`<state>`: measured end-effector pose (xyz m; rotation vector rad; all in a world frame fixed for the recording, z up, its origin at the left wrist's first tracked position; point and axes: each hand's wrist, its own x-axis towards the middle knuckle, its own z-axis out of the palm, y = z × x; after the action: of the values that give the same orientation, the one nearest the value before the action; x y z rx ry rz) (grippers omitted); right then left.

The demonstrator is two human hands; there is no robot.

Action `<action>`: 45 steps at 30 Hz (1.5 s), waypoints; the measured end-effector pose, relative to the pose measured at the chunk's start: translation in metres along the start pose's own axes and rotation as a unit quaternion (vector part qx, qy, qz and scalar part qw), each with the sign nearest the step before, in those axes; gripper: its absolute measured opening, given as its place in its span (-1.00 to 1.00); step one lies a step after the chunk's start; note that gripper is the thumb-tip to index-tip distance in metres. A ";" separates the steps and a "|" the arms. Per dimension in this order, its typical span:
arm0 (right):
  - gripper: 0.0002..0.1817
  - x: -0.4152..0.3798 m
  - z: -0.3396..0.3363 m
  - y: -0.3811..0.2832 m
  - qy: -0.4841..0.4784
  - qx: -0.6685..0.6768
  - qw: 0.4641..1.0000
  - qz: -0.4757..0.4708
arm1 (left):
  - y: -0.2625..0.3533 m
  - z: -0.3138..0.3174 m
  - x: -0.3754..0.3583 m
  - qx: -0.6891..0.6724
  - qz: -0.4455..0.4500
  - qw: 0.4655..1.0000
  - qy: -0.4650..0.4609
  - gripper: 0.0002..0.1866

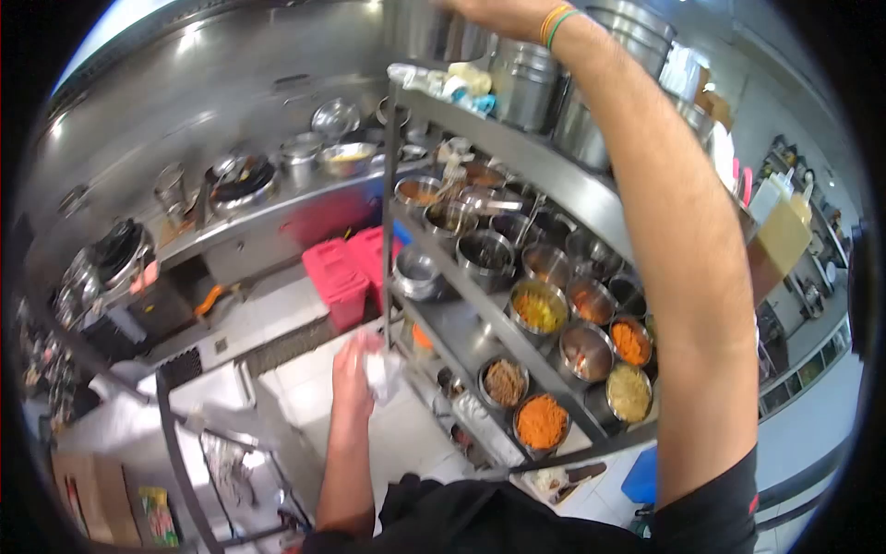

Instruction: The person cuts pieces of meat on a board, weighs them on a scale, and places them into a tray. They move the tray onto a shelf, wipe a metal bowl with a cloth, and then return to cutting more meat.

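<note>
My left hand is low at centre-left, its fingers closed round a white, partly see-through bundle like plastic or cloth, blurred. My right arm reaches up over the steel rack. At the top edge my right hand is beside a large steel pot on the top shelf; its fingers are cut off by the frame. Coloured bands circle the right wrist. Crumpled cloths lie on that shelf near the pot.
Bowls of food, among them orange shreds, fill the lower shelves at centre-right. Pink bins stand on the floor. A stove counter with pans runs along the back left. A metal-framed table is at lower left.
</note>
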<state>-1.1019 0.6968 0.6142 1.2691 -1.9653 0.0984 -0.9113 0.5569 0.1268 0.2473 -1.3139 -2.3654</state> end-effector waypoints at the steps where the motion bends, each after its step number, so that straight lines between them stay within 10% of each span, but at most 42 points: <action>1: -0.66 -0.022 0.003 -0.029 -0.006 0.021 1.000 -0.008 | 0.011 0.011 -0.010 -0.013 0.034 0.999 0.013 -0.58; 7: -0.91 -0.247 0.030 -0.174 0.185 0.103 0.966 -0.147 | 0.064 0.033 -0.117 -0.039 0.112 0.992 0.033 -0.41; 11: -0.88 -0.395 -0.005 -0.233 0.120 0.168 0.970 -0.130 | 0.053 0.040 -0.202 -0.056 0.154 0.986 0.007 -0.30; 20: -0.82 -0.591 -0.088 -0.262 0.027 0.152 0.977 -0.146 | -0.002 0.105 -0.352 0.254 -0.064 0.961 -0.088 -0.42; 29: -0.70 -0.712 -0.127 -0.304 0.081 0.147 0.980 0.105 | -0.114 0.152 -0.392 0.338 -0.002 0.941 -0.017 -0.58; 31: -0.56 -0.750 -0.116 -0.335 0.106 0.238 0.928 0.268 | -0.124 0.162 -0.404 0.363 0.054 0.930 0.002 -0.63; 34: -0.30 -0.754 -0.106 -0.373 0.029 0.554 0.677 0.483 | -0.128 0.178 -0.416 0.405 0.114 0.907 -0.002 -0.72; 38: -0.47 -0.748 -0.090 -0.372 0.137 0.748 0.462 0.457 | -0.126 0.219 -0.426 0.418 0.181 0.888 -0.064 -0.75; 45: -0.77 -0.822 -0.101 -0.353 0.167 0.685 0.405 0.582 | -0.188 0.273 -0.425 0.435 0.221 0.856 -0.172 -0.77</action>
<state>-0.5985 1.1758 0.0416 0.0397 -1.6926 2.8282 -0.6781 1.0415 0.0953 -0.2274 -2.2637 -1.3402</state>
